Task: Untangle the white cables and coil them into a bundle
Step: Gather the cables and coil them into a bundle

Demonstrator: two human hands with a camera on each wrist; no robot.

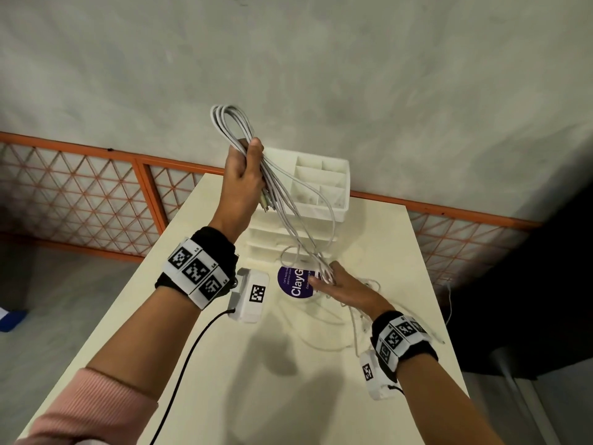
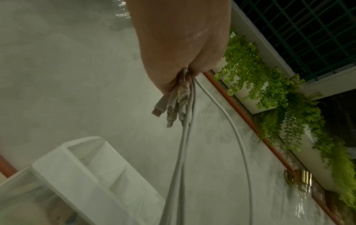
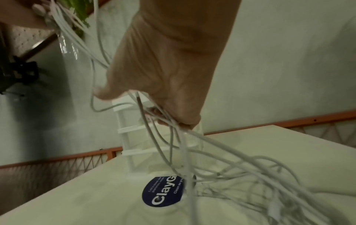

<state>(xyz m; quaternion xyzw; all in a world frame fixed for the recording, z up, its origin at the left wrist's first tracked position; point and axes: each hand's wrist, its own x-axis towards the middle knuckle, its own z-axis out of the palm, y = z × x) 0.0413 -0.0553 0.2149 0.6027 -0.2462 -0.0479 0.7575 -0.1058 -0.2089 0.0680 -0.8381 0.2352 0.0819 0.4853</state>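
My left hand [image 1: 244, 168] is raised above the table and grips a bunch of white cables [image 1: 229, 123] whose loops stick up past the thumb. Several connector ends [image 2: 169, 109] hang below the fist in the left wrist view. From there the strands run down to my right hand [image 1: 333, 281], low over the table, whose fingers hold several cable strands [image 3: 169, 120]. A loose tangle of white cable [image 1: 340, 319] lies on the table beneath and behind the right hand, also spread out in the right wrist view [image 3: 260, 179].
A white drawer organiser [image 1: 321, 187] with open top compartments stands at the table's far end. A round purple sticker [image 1: 293, 282] lies on the cream table [image 1: 224, 380]. An orange lattice railing [image 1: 96, 194] runs behind, and a dark chair [image 1: 529, 284] is to the right.
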